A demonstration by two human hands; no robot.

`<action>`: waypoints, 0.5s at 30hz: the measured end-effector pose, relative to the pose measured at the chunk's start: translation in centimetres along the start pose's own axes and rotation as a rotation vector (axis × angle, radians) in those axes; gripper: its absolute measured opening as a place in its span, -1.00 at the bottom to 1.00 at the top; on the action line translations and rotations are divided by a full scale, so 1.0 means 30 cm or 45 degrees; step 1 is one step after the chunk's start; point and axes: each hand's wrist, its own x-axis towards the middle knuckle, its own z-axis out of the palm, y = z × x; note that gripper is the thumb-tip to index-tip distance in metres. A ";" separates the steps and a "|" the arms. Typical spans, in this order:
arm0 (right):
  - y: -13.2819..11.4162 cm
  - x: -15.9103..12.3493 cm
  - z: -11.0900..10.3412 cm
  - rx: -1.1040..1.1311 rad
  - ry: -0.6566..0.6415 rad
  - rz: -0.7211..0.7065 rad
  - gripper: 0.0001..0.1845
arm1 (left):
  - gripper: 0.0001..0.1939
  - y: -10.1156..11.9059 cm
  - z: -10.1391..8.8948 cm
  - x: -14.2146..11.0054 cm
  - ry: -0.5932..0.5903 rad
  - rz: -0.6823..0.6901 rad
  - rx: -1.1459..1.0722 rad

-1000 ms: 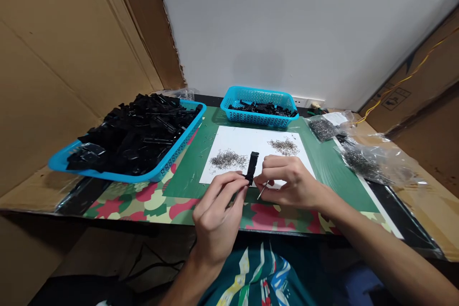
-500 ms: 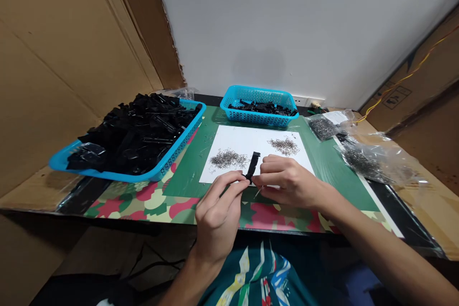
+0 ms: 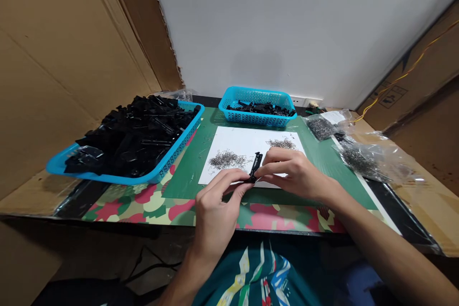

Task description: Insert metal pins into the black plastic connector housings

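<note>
Our left hand (image 3: 218,201) pinches a black part (image 3: 256,165). Our right hand (image 3: 296,172) holds a thin metal tool (image 3: 258,180) against it.

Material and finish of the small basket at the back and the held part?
Small blue basket: likely molded plastic, semi-gloss; thin perforated walls, soft highlights on the rim.
Held black part: probably rigid plastic, slightly glossy by its glints; painted metal can't be ruled out.

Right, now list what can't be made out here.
Head view:
- Left hand: fingertips' grip on the black part, too small to read.
- Right hand: palm turned away.
- Right-hand wire pile: near edge behind that hand.
- Bag label: print too small.
</note>
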 end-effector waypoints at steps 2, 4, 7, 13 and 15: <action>0.004 -0.001 0.002 0.030 0.007 0.019 -0.78 | -0.88 0.001 0.000 0.003 -0.019 -0.021 -0.001; 0.009 -0.002 0.002 0.039 0.010 0.033 -0.78 | -0.89 0.003 -0.001 0.005 -0.047 -0.006 0.048; 0.015 -0.004 0.002 0.034 0.009 0.045 -0.80 | -0.88 0.007 -0.002 0.007 -0.063 0.030 0.142; 0.001 0.009 -0.016 0.075 -0.119 0.201 -0.87 | -0.87 0.012 0.007 -0.001 -0.030 0.136 0.245; -0.007 0.016 -0.023 0.102 -0.174 0.332 -0.86 | -0.87 0.009 0.012 -0.005 -0.041 0.158 0.286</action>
